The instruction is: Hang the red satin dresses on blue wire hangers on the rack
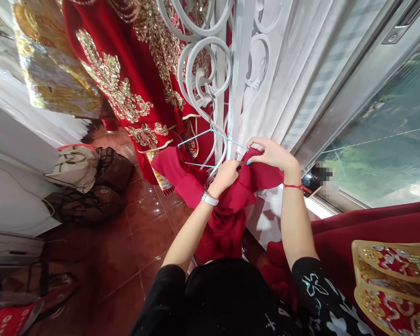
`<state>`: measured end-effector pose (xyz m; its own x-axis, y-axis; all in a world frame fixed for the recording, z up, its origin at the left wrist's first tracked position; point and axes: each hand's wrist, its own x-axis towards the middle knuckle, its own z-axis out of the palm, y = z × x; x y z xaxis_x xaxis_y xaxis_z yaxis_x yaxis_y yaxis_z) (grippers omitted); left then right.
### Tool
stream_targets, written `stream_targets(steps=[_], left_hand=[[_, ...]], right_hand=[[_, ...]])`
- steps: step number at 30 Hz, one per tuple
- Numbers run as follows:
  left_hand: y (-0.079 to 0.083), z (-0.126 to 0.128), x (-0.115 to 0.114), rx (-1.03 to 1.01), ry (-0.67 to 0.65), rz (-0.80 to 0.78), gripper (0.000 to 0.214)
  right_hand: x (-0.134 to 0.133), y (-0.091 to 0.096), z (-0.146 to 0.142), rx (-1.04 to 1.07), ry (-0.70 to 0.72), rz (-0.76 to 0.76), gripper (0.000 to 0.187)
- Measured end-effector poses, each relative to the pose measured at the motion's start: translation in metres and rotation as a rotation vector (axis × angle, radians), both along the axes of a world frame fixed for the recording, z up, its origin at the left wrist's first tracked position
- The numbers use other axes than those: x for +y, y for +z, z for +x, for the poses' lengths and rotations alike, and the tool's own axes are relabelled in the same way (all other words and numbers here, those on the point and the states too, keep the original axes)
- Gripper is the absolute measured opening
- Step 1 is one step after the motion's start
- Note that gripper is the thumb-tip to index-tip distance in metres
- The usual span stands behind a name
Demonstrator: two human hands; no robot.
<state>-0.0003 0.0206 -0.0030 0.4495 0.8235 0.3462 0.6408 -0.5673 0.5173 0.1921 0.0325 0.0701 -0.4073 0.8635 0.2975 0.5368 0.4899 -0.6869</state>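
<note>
A plain red garment (227,205) hangs on a light blue wire hanger (199,135) hooked on a white scrolled metal grille (210,70). My left hand (227,175) is closed on the red cloth at the middle of the hanger. My right hand (271,154) pinches the garment's right shoulder against the hanger's right end. A white band is on my left wrist and a red string on my right wrist.
A red robe with gold embroidery (133,79) hangs behind the grille. White curtains (301,70) and a window (388,140) stand at right. Brown and beige bags (87,182) lie on the red tiled floor (143,242). More red and gold cloth (388,275) lies at lower right.
</note>
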Motion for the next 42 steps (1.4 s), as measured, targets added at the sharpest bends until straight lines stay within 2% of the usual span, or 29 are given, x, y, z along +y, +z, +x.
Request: stream_targets(steps=[2, 5, 7, 9, 11, 13, 16, 19, 22, 24, 26, 28, 31, 38, 42], left_hand=[[-0.002, -0.006, -0.007, -0.197, -0.028, 0.048, 0.041], [-0.014, -0.008, -0.028, -0.463, 0.031, 0.128, 0.041], [-0.026, -0.002, -0.041, -0.471, 0.013, 0.105, 0.043], [-0.039, 0.008, -0.047, -0.446, -0.091, 0.038, 0.049], [-0.05, 0.015, -0.046, -0.496, -0.192, -0.03, 0.051], [-0.057, 0.016, -0.043, -0.602, -0.247, -0.068, 0.05], [-0.056, 0.001, -0.046, -0.744, -0.233, -0.071, 0.045], [-0.04, -0.029, -0.06, -0.818, -0.027, 0.061, 0.033], [-0.016, -0.069, -0.071, -0.749, 0.379, 0.39, 0.025], [-0.003, -0.097, -0.072, -0.6, 0.663, 0.566, 0.032], [0.005, -0.121, -0.066, -0.421, 0.841, 0.583, 0.05], [0.008, -0.137, -0.056, -0.279, 0.889, 0.482, 0.058], [0.007, -0.146, -0.045, -0.121, 0.904, 0.347, 0.053], [0.018, -0.141, -0.041, 0.092, 0.969, 0.248, 0.046], [0.026, -0.147, -0.042, 0.199, 0.945, 0.223, 0.041]], right_hand=[[-0.005, -0.005, -0.002, 0.084, -0.064, 0.064, 0.038], [-0.026, -0.022, 0.001, 0.314, -0.224, 0.209, 0.034], [-0.045, -0.035, -0.001, 0.442, -0.35, 0.31, 0.028], [-0.06, -0.047, -0.009, 0.522, -0.48, 0.393, 0.029], [-0.066, -0.054, -0.022, 0.508, -0.558, 0.451, 0.034], [-0.063, -0.058, -0.039, 0.377, -0.557, 0.458, 0.041], [-0.049, -0.061, -0.06, 0.125, -0.61, 0.397, 0.049], [-0.035, -0.065, -0.071, 0.008, -0.769, 0.379, 0.047], [-0.029, -0.067, -0.071, -0.041, -0.822, 0.416, 0.043], [-0.028, -0.067, -0.068, -0.07, -0.813, 0.433, 0.041], [-0.03, -0.065, -0.067, -0.104, -0.798, 0.432, 0.041], [-0.032, -0.063, -0.067, -0.14, -0.805, 0.421, 0.041], [-0.036, -0.06, -0.072, -0.209, -0.856, 0.394, 0.038], [-0.036, -0.047, -0.075, -0.424, -0.87, 0.349, 0.037], [-0.034, -0.033, -0.073, -0.545, -0.839, 0.33, 0.04]])
